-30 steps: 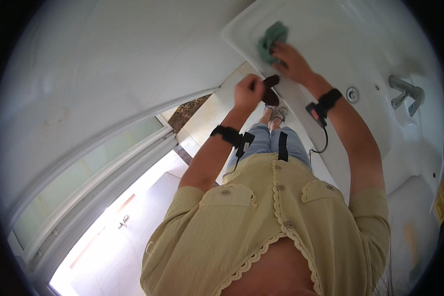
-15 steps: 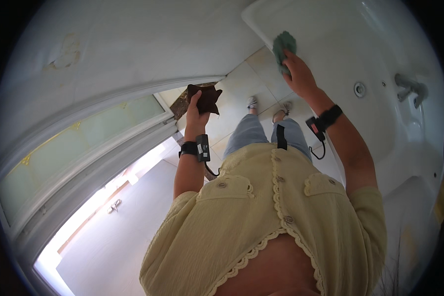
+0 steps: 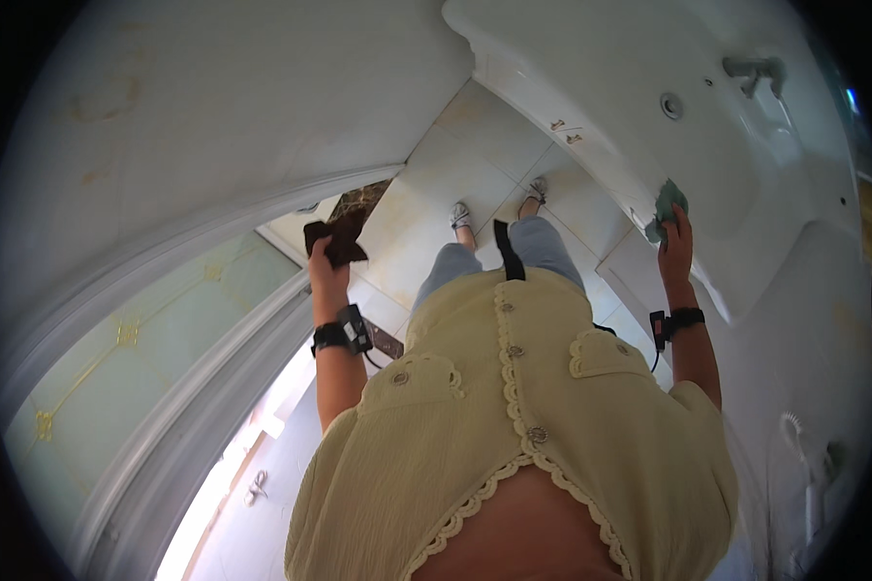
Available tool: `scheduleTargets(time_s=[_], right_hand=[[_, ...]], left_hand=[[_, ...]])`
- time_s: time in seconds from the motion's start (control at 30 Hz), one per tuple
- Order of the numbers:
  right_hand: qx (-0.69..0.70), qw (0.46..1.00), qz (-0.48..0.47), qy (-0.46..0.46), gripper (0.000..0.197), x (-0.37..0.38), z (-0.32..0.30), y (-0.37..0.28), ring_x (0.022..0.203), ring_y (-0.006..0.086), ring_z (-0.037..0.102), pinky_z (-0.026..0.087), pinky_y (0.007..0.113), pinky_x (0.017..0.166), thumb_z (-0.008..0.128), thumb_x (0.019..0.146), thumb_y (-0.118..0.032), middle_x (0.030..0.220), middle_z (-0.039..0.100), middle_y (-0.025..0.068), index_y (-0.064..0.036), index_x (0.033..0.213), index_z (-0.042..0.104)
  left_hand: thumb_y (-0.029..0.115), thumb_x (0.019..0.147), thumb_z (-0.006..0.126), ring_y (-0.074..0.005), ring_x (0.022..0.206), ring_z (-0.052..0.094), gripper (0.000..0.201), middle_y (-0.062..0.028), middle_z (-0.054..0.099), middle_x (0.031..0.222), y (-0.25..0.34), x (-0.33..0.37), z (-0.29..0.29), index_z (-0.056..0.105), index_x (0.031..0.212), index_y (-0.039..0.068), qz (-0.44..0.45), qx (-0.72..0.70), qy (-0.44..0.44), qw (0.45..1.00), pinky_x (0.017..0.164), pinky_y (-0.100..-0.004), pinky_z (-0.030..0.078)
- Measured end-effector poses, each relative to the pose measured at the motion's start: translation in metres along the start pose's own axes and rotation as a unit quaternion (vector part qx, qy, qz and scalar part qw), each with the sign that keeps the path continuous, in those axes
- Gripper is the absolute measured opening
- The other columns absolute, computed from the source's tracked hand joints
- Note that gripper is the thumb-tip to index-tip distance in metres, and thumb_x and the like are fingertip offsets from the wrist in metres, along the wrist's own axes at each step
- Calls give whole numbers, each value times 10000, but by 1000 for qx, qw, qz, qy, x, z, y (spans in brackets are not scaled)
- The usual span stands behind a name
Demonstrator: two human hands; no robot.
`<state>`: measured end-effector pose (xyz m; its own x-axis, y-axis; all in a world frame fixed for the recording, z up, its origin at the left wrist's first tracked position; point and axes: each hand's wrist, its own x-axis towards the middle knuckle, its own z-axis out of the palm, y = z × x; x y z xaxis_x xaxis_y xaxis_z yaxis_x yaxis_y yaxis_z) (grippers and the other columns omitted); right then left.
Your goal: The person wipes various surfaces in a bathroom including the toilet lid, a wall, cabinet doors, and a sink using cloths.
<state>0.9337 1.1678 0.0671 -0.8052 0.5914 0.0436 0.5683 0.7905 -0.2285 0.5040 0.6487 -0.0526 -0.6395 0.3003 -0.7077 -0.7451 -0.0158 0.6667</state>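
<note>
My left hand (image 3: 329, 276) is closed around a crumpled dark brown cloth (image 3: 337, 235), held up beside the door frame. Over on the right, my right hand (image 3: 677, 254) grips a crumpled green cloth (image 3: 670, 198). That cloth is at the front rim of a long white washbasin (image 3: 639, 126); whether it presses on the rim I cannot tell. The fingers of my right hand partly cover the green cloth.
A metal tap (image 3: 756, 70) and a round drain (image 3: 671, 106) belong to the basin. Small knobs (image 3: 558, 125) show on the cabinet front. At left stand a pale wall (image 3: 262, 87) and a grey door frame (image 3: 203, 402). Tiled floor (image 3: 436, 165) lies between them.
My right hand has moved the green cloth along the basin's front rim, from the far end toward me. My left hand has shifted left with the brown cloth. The whole view has turned.
</note>
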Motion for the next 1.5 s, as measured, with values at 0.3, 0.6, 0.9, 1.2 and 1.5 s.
scheduleTargets(time_s=[0.3, 0.6, 0.9, 1.2, 1.5], right_hand=[[-18, 989, -146, 21, 145, 111, 62, -32, 1021, 357, 528, 446, 414, 866, 588, 715, -51, 1118, 551, 168, -56, 858, 612], [-13, 979, -205, 16, 206, 174, 76, -91, 1137, 339, 478, 428, 406, 926, 551, 752, 16, 1302, 467, 150, -71, 930, 605], [-189, 977, -36, -90, 178, -11, -8, 6, 1154, 338, 467, 356, 473, 993, 553, 797, -58, 1266, 496, 154, -64, 965, 612], [-196, 977, 63, -48, 272, -145, -104, 66, 1043, 351, 500, 381, 459, 973, 596, 670, 65, 1171, 538, 135, -68, 907, 599], [-194, 933, 245, 181, 230, -186, -78, 126, 967, 371, 511, 406, 462, 876, 546, 639, 89, 1081, 571, 162, -29, 836, 555]], left_hand=[[100, 781, 606, -235, 846, 616, 183, -105, 612, 916, 5, -20, 59, 571, 918, -15, -121, -96, 82, 985, 728, -328, 519], [45, 761, 628, -224, 846, 629, 372, -121, 613, 967, -31, -39, 146, 525, 1104, -55, -44, 14, -17, 999, 731, -307, 525], [81, 775, 667, -194, 808, 621, 365, -103, 612, 945, -30, 10, 200, 534, 1091, -45, -115, 22, -113, 987, 682, -292, 514], [61, 769, 669, -245, 881, 631, 383, -120, 611, 992, -82, -75, 238, 525, 1108, -41, -120, -23, -110, 986, 742, -333, 536], [57, 767, 674, -275, 946, 615, 413, -141, 602, 1039, -87, -85, 256, 514, 1134, -47, -115, 23, -111, 987, 795, -353, 533]])
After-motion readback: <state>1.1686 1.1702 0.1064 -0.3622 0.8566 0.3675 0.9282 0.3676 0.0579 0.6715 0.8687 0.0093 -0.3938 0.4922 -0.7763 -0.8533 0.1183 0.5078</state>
